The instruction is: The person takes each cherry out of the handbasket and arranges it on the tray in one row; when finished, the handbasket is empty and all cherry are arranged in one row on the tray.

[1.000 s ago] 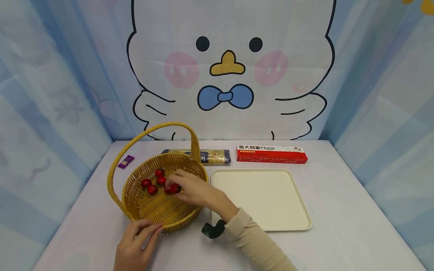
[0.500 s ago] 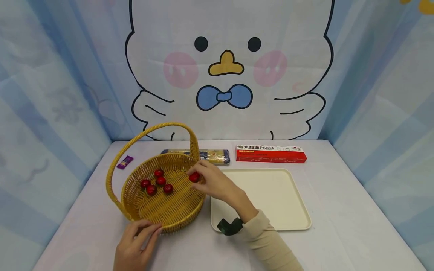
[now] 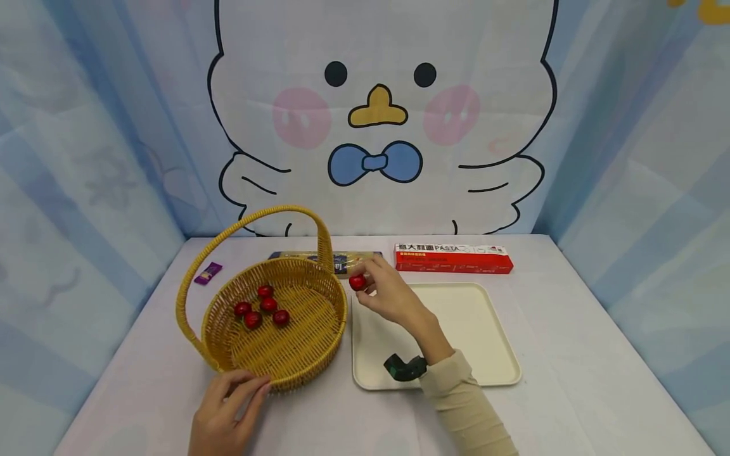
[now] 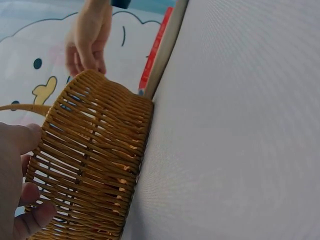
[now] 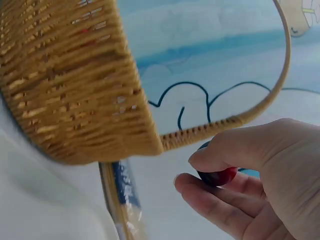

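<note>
A yellow wicker basket [image 3: 310, 354] with a tall hoop handle stands at the left of the table. Several dark red cherries [image 3: 253, 320] lie on its bottom. My left hand [image 3: 228, 411] holds the near rim of the basket between thumb and fingers; the left wrist view shows this hand [image 4: 20, 170] at the woven wall. Just past the basket's right rim, my right hand [image 3: 390, 294] pinches one red cherry [image 3: 357, 282] above the far left corner of a cream tray [image 3: 456, 335]. In the right wrist view the pinched cherry [image 5: 220, 176] sits between thumb and fingers.
Behind the basket lies a clear-and-gold pasta packet [image 3: 348, 261], partly hidden. A red pasta box [image 3: 453, 259] lies behind the tray. A small purple wrapped sweet [image 3: 208, 273] is at the far left. Printed cloth walls surround the table.
My right hand has lifted a cherry out of the basket and carried it right, past the rim, over the tray's corner. My left hand has stayed at the rim.
</note>
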Demonstrator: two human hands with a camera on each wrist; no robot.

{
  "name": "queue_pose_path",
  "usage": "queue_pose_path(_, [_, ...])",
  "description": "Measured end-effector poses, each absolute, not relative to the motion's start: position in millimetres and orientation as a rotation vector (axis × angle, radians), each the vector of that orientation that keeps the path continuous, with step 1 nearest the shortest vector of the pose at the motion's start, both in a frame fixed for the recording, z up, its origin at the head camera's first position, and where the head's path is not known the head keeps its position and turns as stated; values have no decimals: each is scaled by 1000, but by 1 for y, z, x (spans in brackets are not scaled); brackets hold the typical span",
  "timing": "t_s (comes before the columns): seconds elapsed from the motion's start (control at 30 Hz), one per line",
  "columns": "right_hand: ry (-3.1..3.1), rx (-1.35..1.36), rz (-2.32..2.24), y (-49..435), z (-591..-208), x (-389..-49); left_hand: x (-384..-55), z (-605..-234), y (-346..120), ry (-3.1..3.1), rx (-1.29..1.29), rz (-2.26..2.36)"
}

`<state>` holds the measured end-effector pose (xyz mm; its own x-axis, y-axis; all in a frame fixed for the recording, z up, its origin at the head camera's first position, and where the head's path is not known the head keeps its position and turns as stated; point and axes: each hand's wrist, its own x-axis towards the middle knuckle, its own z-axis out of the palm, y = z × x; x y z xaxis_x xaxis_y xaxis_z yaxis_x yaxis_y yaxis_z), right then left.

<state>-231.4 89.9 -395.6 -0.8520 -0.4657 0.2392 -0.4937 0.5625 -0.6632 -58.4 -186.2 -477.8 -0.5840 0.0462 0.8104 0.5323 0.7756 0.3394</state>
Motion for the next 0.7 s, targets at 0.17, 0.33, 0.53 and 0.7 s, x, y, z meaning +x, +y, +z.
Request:
queue_pose_path(0.17, [-2815,732,1109,96,-405,-240,-59,-478,-186,-2082,-437,-727])
queue_pose_path(0.33, [-2880,688,1064,98,-417,-247,-59,-479,-185,-2101,-425,-708])
queue_pose_path(0.53, [-2939,690,1051,97,-433,-256,-58,-476,-185,-2116,-408,-694])
queue_pose_path(0.7, [-2955,713,995,95,-443,-260,-55,-474,-185,-2171,-388,-699])
